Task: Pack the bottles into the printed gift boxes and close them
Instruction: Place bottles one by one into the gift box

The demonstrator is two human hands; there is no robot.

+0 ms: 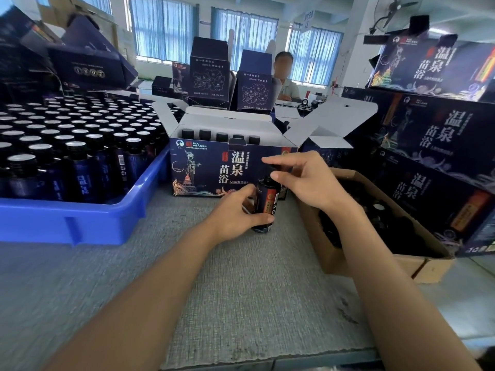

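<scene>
Open gift box (227, 167) dk navy w/ white + gold print, red seal; flaps white inside. Held bottle (265, 202) black w/ red-gold label band; cap (277, 169) looks black. Bright blue tray (80, 223); tray bottles (67, 145) dk, silver tops. Brown carton (375, 261). Grey desk (241, 290), fine woven pattern.

1. Free to pass over the bare tabletop (227, 290) in the near middle.
2. Walled left by blue tray (80, 223), ahead by open gift box (203, 170), right by cardboard carton (388, 263) and stacked boxes (428, 135).
3. Possibly reachable from above between spread flaps (334, 121).
</scene>
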